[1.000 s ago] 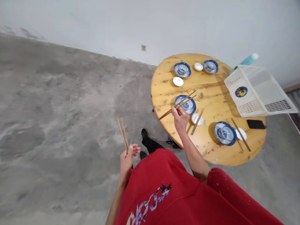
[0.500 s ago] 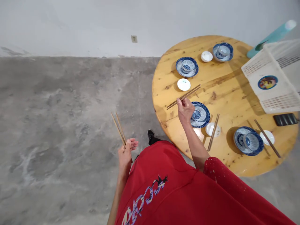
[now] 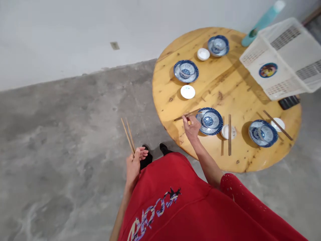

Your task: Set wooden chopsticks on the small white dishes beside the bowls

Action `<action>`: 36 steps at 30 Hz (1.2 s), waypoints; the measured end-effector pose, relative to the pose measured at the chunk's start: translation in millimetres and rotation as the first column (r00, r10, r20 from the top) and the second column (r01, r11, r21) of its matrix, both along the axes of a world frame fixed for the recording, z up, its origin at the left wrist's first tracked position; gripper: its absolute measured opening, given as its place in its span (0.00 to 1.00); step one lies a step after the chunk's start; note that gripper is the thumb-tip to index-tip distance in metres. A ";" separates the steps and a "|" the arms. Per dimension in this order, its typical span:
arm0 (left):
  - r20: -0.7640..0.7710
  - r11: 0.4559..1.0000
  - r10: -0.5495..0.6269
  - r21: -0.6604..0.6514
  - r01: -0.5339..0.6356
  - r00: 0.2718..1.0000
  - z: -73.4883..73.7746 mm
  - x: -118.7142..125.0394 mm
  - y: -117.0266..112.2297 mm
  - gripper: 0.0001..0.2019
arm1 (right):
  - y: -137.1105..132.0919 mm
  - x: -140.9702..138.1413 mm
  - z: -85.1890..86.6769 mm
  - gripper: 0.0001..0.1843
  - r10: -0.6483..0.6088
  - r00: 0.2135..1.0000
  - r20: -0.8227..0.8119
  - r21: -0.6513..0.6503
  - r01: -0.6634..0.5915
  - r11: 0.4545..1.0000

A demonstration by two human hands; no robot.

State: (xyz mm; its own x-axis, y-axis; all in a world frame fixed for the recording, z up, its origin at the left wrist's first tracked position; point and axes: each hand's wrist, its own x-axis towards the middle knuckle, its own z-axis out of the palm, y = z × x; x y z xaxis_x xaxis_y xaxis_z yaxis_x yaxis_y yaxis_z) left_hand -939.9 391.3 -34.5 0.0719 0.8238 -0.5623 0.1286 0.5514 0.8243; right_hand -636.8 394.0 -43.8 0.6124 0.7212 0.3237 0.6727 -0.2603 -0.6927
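Observation:
My left hand (image 3: 134,164) is closed around two chopsticks (image 3: 128,135) whose tips spread apart over the floor. Over the near left part of the table, my right hand (image 3: 192,128) pinches another pair of chopsticks (image 3: 181,117). Just right of those fingers stands a blue-and-white plate with a bowl on it (image 3: 210,121). A white dish (image 3: 188,91) lies beyond the hand. Right of the plate, a pair of chopsticks (image 3: 230,135) rests across a small white dish (image 3: 225,132).
Farther round the wooden table (image 3: 173,100) are more blue-and-white settings (image 3: 186,71), one (image 3: 263,133) beside chopsticks on a dish (image 3: 278,124). A white plastic basket (image 3: 253,63), a turquoise cylinder (image 3: 262,24) and a black object (image 3: 288,102) stand at the right.
My right hand and its chopsticks have moved back from the far dish toward the near plate, and the chopsticks lie flatter. The view has turned; my left hand keeps its chopsticks.

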 end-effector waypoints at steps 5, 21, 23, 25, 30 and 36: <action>-0.005 0.988 -0.135 0.082 0.135 0.991 7.6 -24.9 57.9 0.30 | 13.6 -28.1 25.2 0.18 -0.120 0.986 -0.113 0.030 0.125 0.992; 0.065 0.795 -0.584 0.248 0.553 0.809 8.2 -50.3 117.7 0.23 | 62.0 -175.6 43.0 0.19 0.061 0.430 -0.901 0.076 0.019 0.997; 0.108 0.793 -0.604 0.188 0.580 0.790 5.4 -47.2 119.4 0.24 | 59.7 -170.7 41.9 0.19 0.023 0.387 -0.922 0.054 0.070 0.996; 0.127 0.790 -0.612 0.133 0.598 0.780 4.2 -40.8 122.4 0.24 | 58.6 -162.3 38.7 0.20 0.000 0.361 -0.932 0.042 0.108 0.993; 0.086 0.748 -0.663 0.106 0.655 0.743 5.0 -10.4 139.7 0.23 | 69.6 -134.0 23.0 0.22 -0.015 0.319 -0.948 0.038 0.161 0.986; -0.010 0.703 -0.709 0.078 0.707 0.706 4.1 45.2 181.6 0.22 | 105.5 -87.1 6.7 0.22 -0.029 0.253 -0.967 0.038 0.255 0.966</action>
